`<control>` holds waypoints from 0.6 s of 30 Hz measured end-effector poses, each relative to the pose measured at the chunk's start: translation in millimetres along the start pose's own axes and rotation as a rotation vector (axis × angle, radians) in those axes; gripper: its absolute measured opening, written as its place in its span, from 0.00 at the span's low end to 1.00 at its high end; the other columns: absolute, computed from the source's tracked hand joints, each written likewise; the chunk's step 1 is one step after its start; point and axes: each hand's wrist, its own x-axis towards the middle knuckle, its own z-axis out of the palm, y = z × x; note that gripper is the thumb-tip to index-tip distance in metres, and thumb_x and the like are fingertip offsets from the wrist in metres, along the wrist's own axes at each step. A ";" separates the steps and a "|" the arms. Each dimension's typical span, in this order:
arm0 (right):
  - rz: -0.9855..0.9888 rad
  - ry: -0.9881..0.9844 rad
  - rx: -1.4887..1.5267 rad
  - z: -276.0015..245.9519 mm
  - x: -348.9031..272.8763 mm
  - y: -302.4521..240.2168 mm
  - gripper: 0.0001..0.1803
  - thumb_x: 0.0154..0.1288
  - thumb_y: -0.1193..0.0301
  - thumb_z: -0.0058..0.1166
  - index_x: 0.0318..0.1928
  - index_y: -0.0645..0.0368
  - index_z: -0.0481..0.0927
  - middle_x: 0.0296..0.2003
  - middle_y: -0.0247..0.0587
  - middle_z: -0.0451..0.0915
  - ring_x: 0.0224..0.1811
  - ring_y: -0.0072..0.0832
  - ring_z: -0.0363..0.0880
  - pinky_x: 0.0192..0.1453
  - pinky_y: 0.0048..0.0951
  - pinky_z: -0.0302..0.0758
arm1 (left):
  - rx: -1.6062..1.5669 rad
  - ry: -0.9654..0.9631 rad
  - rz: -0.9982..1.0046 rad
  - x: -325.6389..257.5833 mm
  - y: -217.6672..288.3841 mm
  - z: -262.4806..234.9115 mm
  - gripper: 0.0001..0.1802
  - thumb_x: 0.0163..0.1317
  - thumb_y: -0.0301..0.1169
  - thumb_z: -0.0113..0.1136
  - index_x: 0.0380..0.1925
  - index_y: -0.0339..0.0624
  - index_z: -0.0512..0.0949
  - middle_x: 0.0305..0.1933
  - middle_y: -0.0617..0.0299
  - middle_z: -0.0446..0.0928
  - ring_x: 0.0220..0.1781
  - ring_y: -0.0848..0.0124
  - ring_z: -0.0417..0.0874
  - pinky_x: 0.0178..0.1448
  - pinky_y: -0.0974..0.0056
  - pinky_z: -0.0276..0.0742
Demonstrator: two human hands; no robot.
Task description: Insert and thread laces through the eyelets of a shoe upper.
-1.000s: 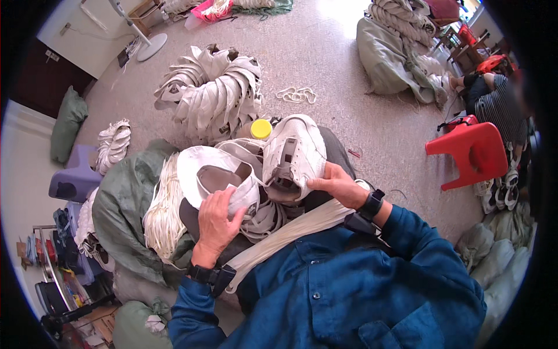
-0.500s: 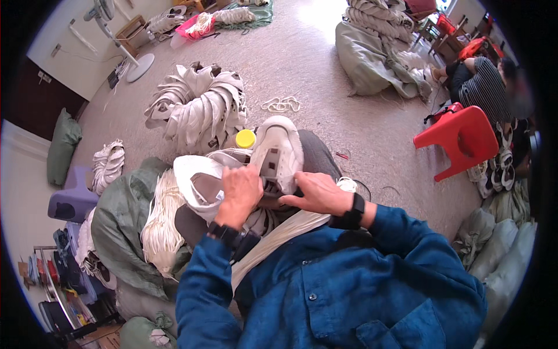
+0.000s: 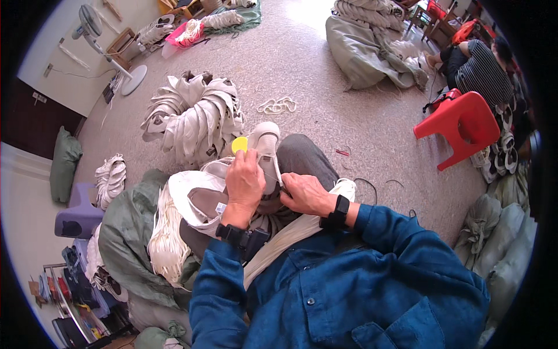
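Firstly, nearest: one bundle of pale laces, lying just beyond the blue shirt. Hands, two: right hand, thumb and fingers closed on the near right edge of the shoe upper; left hand, fingers curled at its left side — what they pinch, cannot tell. Shoe upper, one in work: pale, toe pointing away, between both hands. Condition: body shaped; lacing done or left, hidden by the fingers. Alongside: one open white upper; one second lace bundle. Beyond: one yellow lid; one ring-shaped pile, its overlapping pieces uncountable. Stools, two — purple stool, red stool. Farthest: one person in stripes; one standing fan.
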 end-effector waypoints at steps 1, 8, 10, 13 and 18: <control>0.010 -0.031 0.000 -0.6 -1.4 1.4 0.14 0.61 0.66 0.53 0.35 0.67 0.73 0.32 0.59 0.80 0.35 0.55 0.81 0.41 0.50 0.78 | 0.028 -0.033 0.007 3.7 -0.5 1.9 0.18 0.55 0.25 0.59 0.48 0.43 0.75 0.42 0.52 0.74 0.45 0.52 0.79 0.52 0.53 0.73; 0.037 -0.018 0.046 -0.6 -7.5 6.2 0.16 0.60 0.66 0.55 0.43 0.65 0.73 0.34 0.56 0.79 0.39 0.52 0.81 0.43 0.47 0.79 | -0.586 0.099 -0.276 -0.4 8.7 2.0 0.05 0.57 0.22 0.65 0.31 0.38 0.79 0.32 0.58 0.74 0.31 0.64 0.78 0.38 0.61 0.76; 0.024 -0.029 0.062 -0.4 -6.8 6.2 0.17 0.60 0.65 0.56 0.43 0.65 0.72 0.34 0.56 0.79 0.38 0.51 0.82 0.42 0.46 0.79 | -0.609 0.145 -0.224 0.8 10.6 1.4 0.06 0.56 0.21 0.67 0.29 0.37 0.78 0.32 0.59 0.74 0.28 0.69 0.76 0.32 0.66 0.74; 0.034 -0.028 0.060 -1.1 -6.7 5.6 0.17 0.60 0.65 0.56 0.42 0.65 0.72 0.35 0.55 0.79 0.38 0.51 0.82 0.42 0.46 0.79 | -0.412 0.101 -0.131 6.5 5.6 -2.7 0.05 0.57 0.22 0.66 0.31 0.38 0.78 0.31 0.59 0.74 0.29 0.68 0.76 0.38 0.63 0.74; 0.013 0.063 0.114 1.0 -6.6 2.4 0.18 0.59 0.67 0.57 0.46 0.65 0.72 0.36 0.55 0.79 0.38 0.51 0.81 0.42 0.46 0.79 | -0.408 0.079 0.008 8.4 -6.0 -12.8 0.05 0.57 0.22 0.64 0.31 0.38 0.77 0.31 0.59 0.76 0.30 0.66 0.78 0.39 0.62 0.74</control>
